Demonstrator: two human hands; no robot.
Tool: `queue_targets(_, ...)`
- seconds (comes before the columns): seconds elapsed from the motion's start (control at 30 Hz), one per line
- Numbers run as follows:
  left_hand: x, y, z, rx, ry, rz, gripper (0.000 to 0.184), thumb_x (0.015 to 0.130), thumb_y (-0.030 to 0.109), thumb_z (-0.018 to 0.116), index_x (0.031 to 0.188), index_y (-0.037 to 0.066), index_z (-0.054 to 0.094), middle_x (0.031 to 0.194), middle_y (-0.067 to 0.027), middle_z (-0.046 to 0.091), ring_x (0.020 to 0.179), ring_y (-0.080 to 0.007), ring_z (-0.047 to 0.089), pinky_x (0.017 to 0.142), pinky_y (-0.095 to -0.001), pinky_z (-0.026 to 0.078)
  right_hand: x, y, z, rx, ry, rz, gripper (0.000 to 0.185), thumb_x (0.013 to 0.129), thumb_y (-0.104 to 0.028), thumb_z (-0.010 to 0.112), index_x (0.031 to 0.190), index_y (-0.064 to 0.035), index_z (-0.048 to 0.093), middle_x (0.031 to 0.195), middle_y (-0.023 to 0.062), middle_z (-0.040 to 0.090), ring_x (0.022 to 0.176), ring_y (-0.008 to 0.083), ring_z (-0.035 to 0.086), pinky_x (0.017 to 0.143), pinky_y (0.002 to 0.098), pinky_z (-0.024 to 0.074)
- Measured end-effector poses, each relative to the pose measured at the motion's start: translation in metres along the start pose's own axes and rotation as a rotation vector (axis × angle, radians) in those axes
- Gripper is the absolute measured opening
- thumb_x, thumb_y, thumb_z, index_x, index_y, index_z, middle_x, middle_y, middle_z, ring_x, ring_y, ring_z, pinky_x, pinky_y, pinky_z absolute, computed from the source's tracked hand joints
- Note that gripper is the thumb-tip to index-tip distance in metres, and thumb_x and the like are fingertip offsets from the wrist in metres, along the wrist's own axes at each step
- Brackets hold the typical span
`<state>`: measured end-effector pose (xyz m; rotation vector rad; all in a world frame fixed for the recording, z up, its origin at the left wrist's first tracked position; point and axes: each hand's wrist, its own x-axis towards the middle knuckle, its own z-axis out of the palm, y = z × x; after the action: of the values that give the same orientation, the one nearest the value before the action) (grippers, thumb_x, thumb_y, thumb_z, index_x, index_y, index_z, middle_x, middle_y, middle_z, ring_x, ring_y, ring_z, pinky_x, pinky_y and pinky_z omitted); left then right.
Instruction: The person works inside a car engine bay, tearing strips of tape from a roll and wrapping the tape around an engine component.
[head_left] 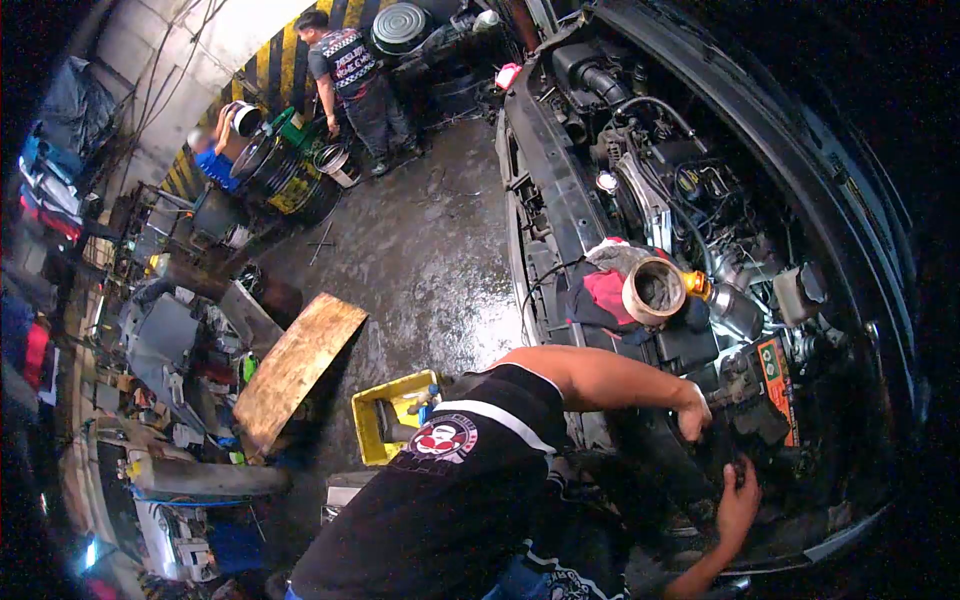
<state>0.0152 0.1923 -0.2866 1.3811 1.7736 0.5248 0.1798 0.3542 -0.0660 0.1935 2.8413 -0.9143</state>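
My left hand [692,413] reaches over the front of the engine bay, bent down at the wrist, its fingers curled onto something dark that I cannot make out. Below it, my right hand [738,497] has its fingers stretched out and slightly apart, close to dark parts in deep shadow. Just beyond both hands sits a car battery [775,385] with an orange and green label. A round tub [654,291] with a dirty inside stands on the front of the bay, beside a red and dark cloth [605,292].
The engine [690,180] lies ahead, under the raised hood [780,110]. On the wet floor [430,240] are a yellow crate [366,428] and a wooden board [300,370]. A co-worker [355,85] stands at the back; another person [220,150] handles a bucket near a drum [285,175].
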Motion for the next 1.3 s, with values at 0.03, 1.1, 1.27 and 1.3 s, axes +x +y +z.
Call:
queue_targets(0.03,0.01,-0.007,0.0,0.354,-0.043,0.288,0.017,0.078,0.022,0.065,0.077,0.006,0.069,0.079,-0.0115,0.07,0.073,-0.0303,0.066,0.063,-0.0467,0.05,0.0,-0.003,-0.002,0.018,-0.013,0.025,0.045,0.094,-0.032,0.062,0.129,-0.004,0.057,0.113,0.0187,0.066,0.098,0.0304,0.063,0.088,0.0386,0.0472)
queue_targets(1.1,-0.136,0.128,-0.095,0.162,0.225,-0.179,0.039,0.084,0.04,0.069,0.089,0.002,0.065,0.078,-0.0211,0.064,0.075,-0.0365,0.065,0.068,-0.0462,0.052,-0.001,-0.02,-0.019,0.098,-0.112,0.154,0.054,0.092,-0.048,0.058,0.128,-0.0087,0.058,0.124,0.0185,0.062,0.113,0.0373,0.059,0.098,0.0431,0.0451)
queue_targets(1.27,-0.202,0.226,-0.151,0.006,0.56,-0.323,0.029,0.091,0.026,0.064,0.102,-0.001,0.067,0.099,-0.0221,0.067,0.091,-0.0395,0.064,0.079,-0.0432,0.051,0.0,-0.018,-0.017,0.085,-0.128,0.214,0.054,0.092,-0.05,0.057,0.13,-0.012,0.057,0.128,0.0166,0.061,0.119,0.0367,0.055,0.103,0.0445,0.0411)
queue_targets(1.3,-0.211,0.229,-0.151,-0.074,0.659,-0.297,0.027,0.09,0.02,0.066,0.107,-0.001,0.067,0.101,-0.0211,0.067,0.092,-0.0374,0.065,0.081,-0.0417,0.051,0.001,-0.019,-0.018,0.097,-0.142,0.232,0.053,0.092,-0.049,0.057,0.13,-0.0124,0.057,0.128,0.0166,0.061,0.119,0.037,0.056,0.103,0.0443,0.0415)
